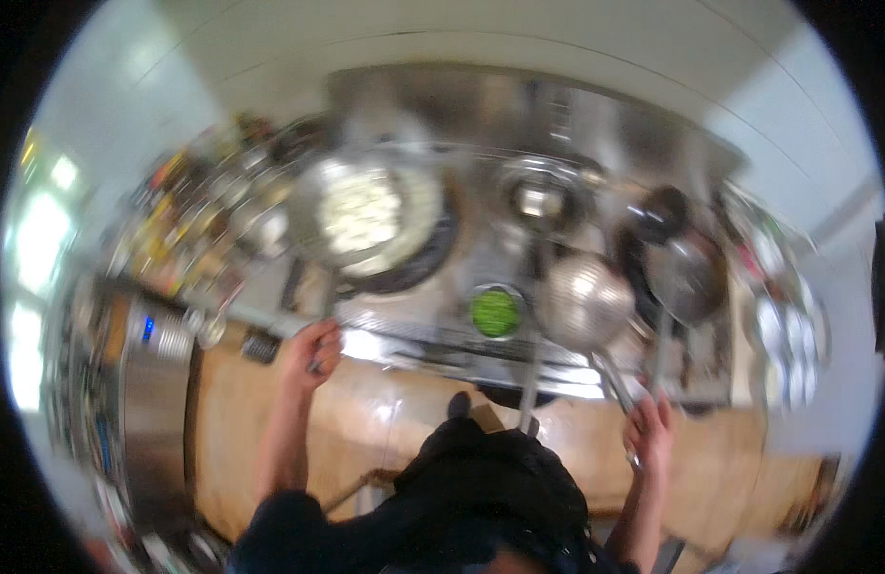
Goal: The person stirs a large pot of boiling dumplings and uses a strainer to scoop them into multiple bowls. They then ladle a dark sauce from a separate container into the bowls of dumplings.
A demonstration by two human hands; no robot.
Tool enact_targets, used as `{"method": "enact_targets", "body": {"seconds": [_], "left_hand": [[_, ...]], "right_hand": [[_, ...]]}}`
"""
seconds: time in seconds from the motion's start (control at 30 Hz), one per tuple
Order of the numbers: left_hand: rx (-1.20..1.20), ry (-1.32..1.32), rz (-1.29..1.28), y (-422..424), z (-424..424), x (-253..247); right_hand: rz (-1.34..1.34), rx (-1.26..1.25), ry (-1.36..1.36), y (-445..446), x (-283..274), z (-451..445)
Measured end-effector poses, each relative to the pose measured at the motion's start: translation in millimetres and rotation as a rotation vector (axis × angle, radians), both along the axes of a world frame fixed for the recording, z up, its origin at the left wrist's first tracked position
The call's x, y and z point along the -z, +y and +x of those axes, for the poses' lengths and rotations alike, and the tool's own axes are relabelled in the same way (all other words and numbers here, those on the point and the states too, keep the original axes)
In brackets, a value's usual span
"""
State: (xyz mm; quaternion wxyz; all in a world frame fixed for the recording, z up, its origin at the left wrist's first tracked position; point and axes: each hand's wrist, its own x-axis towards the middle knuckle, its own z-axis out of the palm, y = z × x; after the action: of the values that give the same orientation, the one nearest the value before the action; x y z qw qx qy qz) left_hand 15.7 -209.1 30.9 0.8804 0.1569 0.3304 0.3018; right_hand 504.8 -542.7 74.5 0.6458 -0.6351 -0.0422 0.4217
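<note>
My left hand [317,351] is closed around the handle of a round metal strainer or pan [306,215]. White pieces of food [362,209] lie in it, over a large wok [428,208] with pale contents. My right hand [647,425] grips the handle of a round metal strainer [587,303], which appears perforated and is blurred. Another long handle [663,348] runs from near the right hand toward a dark wok [690,276]; whether the hand also holds it, I cannot tell. Chopped greens [495,313] fill a small round container between the hands.
A metal pot [539,194] stands at the back of the steel stove, and a long handle [531,380] juts past the front edge. Bottles and containers [191,215] crowd the left. White bowls or dishes [783,351] are at the right. A steel appliance [155,402] stands at left.
</note>
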Motion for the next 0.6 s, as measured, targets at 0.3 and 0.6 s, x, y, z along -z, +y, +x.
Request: {"method": "enact_targets", "body": {"seconds": [0.3, 0.6], "left_hand": [[0.084, 0.152, 0.196, -80.9, 222.3, -68.6], [0.606, -0.258, -0.091, -192.5, 563.9, -58.5]], "right_hand": [[0.153, -0.136, 0.149, -55.0, -5.1, 133.7], [0.219, 0.095, 0.142, -201.8, -11.9, 341.1]]}}
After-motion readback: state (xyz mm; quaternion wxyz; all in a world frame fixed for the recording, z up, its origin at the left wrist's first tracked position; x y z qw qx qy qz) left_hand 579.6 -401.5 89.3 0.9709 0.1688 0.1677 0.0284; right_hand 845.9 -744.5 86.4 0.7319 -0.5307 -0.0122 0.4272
